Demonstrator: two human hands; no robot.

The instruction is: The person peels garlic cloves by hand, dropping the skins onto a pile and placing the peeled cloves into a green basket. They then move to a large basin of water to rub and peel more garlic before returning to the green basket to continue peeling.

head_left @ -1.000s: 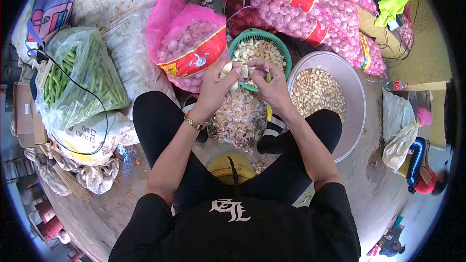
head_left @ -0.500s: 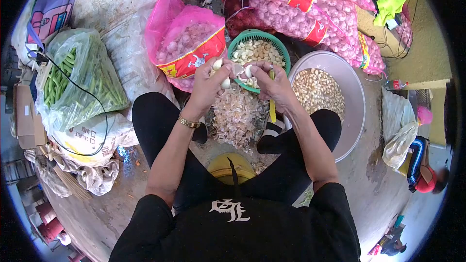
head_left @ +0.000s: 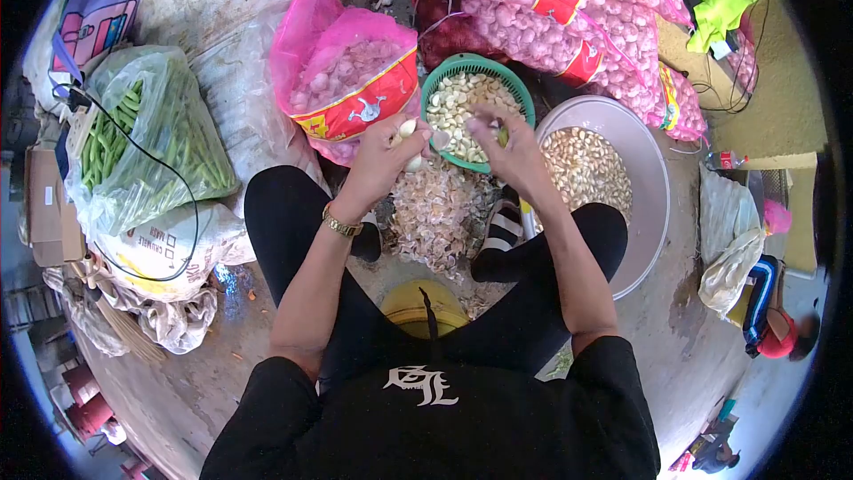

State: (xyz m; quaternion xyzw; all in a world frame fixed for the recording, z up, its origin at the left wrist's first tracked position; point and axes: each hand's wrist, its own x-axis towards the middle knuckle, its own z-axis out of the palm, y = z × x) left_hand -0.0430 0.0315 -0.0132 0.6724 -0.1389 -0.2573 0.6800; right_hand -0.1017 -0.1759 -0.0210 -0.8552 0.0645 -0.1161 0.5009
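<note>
My left hand [head_left: 384,160] is closed around several pale garlic cloves [head_left: 409,131], and a thin whitish piece [head_left: 440,140] shows at its fingertips. Over the near right rim of the green basket [head_left: 429,89] is my right hand [head_left: 514,156], its fingertips slightly blurred. A slim yellow tool [head_left: 503,136] is tucked in that palm, mostly covered by the hand. Peeled garlic cloves [head_left: 453,102] fill the basket. On the ground below the hands lies a heap of dry garlic skins [head_left: 434,213].
A pale basin [head_left: 647,204] of unpeeled cloves in water stands at right. Pink mesh sacks of garlic [head_left: 355,71] lie ahead. A plastic bag of green pods [head_left: 160,142] sits at left. A yellow bucket [head_left: 409,302] is between the legs; another person [head_left: 777,311] is far right.
My right hand has moved a little right and up, away from the left. The clove between its fingertips is no longer visible there. My left hand keeps its cloves nearly in place.
</note>
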